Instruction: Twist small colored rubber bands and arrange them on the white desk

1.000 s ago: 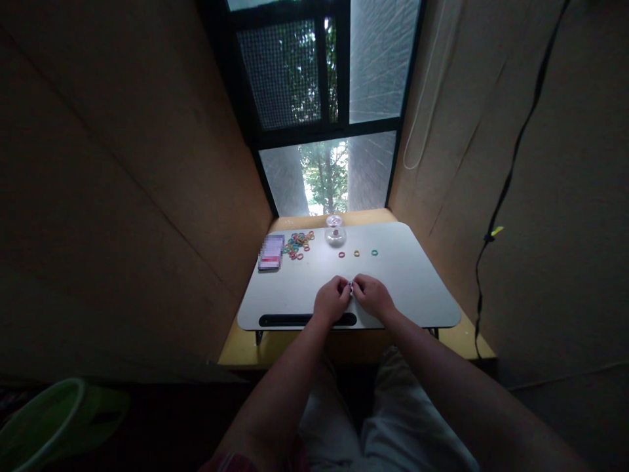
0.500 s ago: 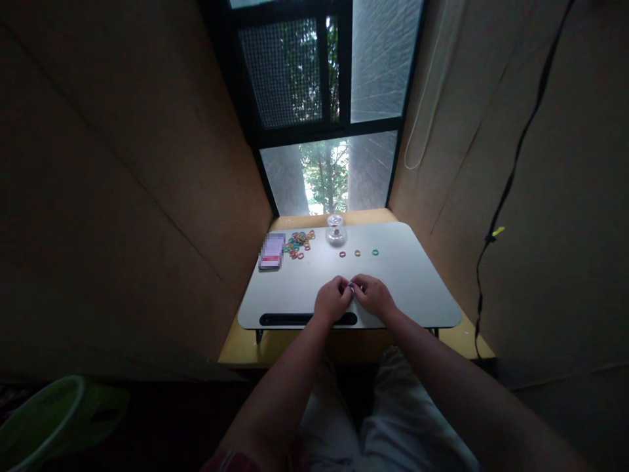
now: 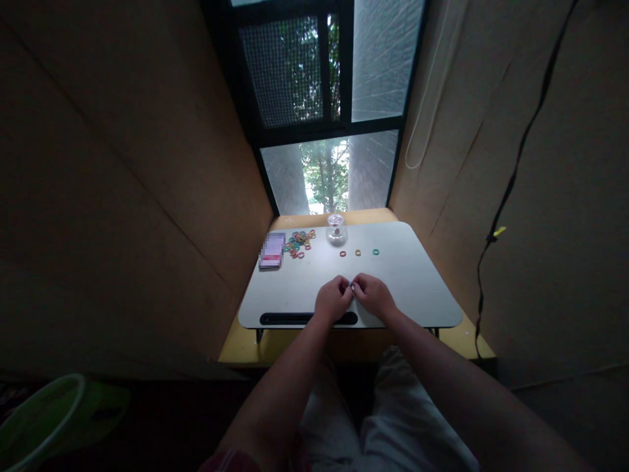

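Observation:
My left hand [image 3: 334,299] and my right hand [image 3: 373,296] meet over the front middle of the white table [image 3: 417,282]. Both are closed, fingertips pinched together. A tiny bluish bit shows between the fingertips, too small and too covered to name. Beyond the hands lie three small rings that look like hair ties, spaced out in a row: a red ring [image 3: 343,254], a yellowish ring [image 3: 358,252] and a green ring [image 3: 376,252]. A loose heap of similar coloured rings [image 3: 299,241] is at the back left.
A phone [image 3: 272,251] with a blurred screen lies at the table's left edge. Behind the row stands a clear plastic jar [image 3: 337,233]. A black slot strip [image 3: 289,319] runs along the front edge. Walls close in on both sides; a black cord [image 3: 515,164] hangs at right.
The fingertips have shifted very slightly against each other, still pinched together. The rings, jar and phone have stayed in place.

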`<state>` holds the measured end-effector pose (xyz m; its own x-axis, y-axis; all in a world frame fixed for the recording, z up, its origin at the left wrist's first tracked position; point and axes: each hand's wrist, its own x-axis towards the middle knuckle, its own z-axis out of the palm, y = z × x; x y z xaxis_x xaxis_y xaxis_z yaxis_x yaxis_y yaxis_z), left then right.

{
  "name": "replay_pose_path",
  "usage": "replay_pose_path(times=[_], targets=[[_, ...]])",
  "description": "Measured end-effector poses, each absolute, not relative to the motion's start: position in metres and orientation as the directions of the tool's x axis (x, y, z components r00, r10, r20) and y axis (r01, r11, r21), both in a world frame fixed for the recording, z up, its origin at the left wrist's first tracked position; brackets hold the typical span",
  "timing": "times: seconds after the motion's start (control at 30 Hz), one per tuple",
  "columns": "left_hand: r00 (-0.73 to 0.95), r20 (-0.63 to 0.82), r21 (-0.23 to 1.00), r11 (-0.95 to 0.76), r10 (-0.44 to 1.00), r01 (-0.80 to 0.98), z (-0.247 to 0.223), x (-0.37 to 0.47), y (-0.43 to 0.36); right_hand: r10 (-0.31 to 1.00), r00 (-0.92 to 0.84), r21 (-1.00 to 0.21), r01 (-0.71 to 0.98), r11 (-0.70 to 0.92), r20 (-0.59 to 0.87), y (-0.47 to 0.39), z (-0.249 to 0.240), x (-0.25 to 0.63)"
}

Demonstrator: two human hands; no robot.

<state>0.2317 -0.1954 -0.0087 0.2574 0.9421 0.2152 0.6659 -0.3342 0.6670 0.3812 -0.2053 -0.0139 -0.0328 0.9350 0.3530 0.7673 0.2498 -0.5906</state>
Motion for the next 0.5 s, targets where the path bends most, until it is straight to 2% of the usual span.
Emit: replay_pose_path(times=[0.3, 0.5], targets=[[0.251, 0.194, 0.661, -0.316, 0.948, 0.680, -0.0059, 0.2332, -0.1967, 0.935, -0.048, -0.656, 0.700, 0.282, 0.351, -0.2064, -0.0142, 0.3827], [0.257, 0.220, 0.666, -0.338, 0.941, 0.665, -0.0093, 0.2324, -0.1956, 0.926, -0.088, -0.610, 0.728, 0.312, 0.368, -0.2054, -0.0145, 0.3832]])
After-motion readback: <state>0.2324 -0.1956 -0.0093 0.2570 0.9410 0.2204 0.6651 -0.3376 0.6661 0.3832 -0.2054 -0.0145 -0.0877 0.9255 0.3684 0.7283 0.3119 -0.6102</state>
